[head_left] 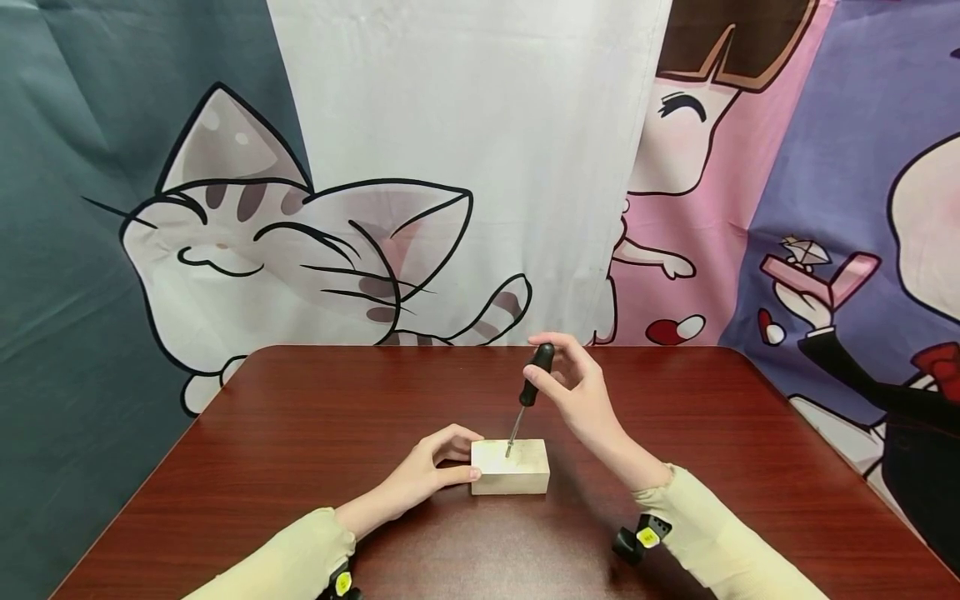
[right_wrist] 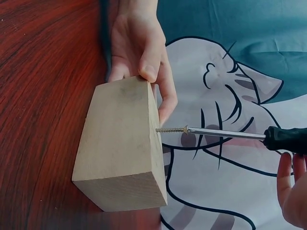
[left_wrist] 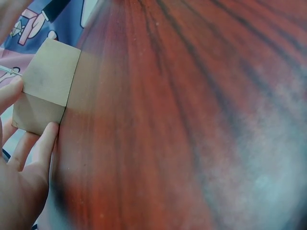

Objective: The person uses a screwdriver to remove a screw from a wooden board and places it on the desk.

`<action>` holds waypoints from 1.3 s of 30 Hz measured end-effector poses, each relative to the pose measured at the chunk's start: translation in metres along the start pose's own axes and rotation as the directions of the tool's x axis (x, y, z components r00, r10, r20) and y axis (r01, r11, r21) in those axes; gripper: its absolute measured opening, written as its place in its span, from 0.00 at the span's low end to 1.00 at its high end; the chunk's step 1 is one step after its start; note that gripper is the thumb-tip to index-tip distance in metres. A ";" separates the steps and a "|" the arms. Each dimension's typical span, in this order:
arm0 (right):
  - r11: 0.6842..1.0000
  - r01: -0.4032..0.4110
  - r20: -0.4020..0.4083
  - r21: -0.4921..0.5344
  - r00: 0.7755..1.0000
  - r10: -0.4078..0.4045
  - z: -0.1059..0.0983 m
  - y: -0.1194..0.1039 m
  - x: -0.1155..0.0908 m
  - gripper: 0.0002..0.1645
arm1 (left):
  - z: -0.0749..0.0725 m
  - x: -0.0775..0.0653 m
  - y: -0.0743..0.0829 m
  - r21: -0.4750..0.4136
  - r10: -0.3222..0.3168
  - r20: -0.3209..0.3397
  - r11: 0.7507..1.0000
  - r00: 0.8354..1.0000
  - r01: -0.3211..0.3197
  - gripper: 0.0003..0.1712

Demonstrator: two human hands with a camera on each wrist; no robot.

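A pale wooden block (head_left: 510,483) lies on the table. My left hand (head_left: 427,467) grips its left end, thumb at the near side and fingers toward the far side. In the right wrist view a threaded screw (right_wrist: 169,130) stands partly sunk in the block's top face. A black-handled screwdriver (head_left: 537,375) meets the screw head with its tip, its shaft leaning slightly to the right in the head view. Thumb and fingers of my right hand (head_left: 585,404) hold the screwdriver by its handle. The left wrist view shows my left fingertips (left_wrist: 52,128) against the block's end.
The dark red wooden table (head_left: 337,392) has a glossy surface. Behind its far edge hangs a cloth backdrop (head_left: 465,100) with cartoon figures. Black wrist devices with yellow labels sit at both sleeves (head_left: 285,554).
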State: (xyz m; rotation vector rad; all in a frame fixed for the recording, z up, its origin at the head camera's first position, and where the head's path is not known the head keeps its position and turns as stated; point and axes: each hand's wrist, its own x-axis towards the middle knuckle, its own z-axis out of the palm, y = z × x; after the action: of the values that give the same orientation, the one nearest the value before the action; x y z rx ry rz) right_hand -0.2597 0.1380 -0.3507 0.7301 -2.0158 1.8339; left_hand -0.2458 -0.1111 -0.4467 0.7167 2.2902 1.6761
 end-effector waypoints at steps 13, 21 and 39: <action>0.996 0.003 0.067 0.091 0.998 -0.009 -0.004 -0.001 0.002 0.26 | 0.000 0.000 -0.001 0.001 0.005 -0.004 1.000 1.000 -0.005 0.23; 0.999 -0.003 -0.001 0.047 1.000 0.003 -0.002 -0.002 0.001 0.19 | 0.000 0.000 -0.001 0.003 0.006 -0.002 1.000 1.000 -0.006 0.23; 0.992 -0.016 0.060 0.122 0.998 0.008 -0.006 -0.004 0.001 0.23 | 0.000 0.000 -0.001 -0.007 0.005 0.002 1.000 1.000 -0.004 0.23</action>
State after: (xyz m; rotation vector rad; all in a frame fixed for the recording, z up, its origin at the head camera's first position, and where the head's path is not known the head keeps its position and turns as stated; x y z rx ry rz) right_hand -0.2587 0.1438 -0.3457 0.8176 -1.9611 1.9794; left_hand -0.2458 -0.1110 -0.4476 0.7222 2.2818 1.6839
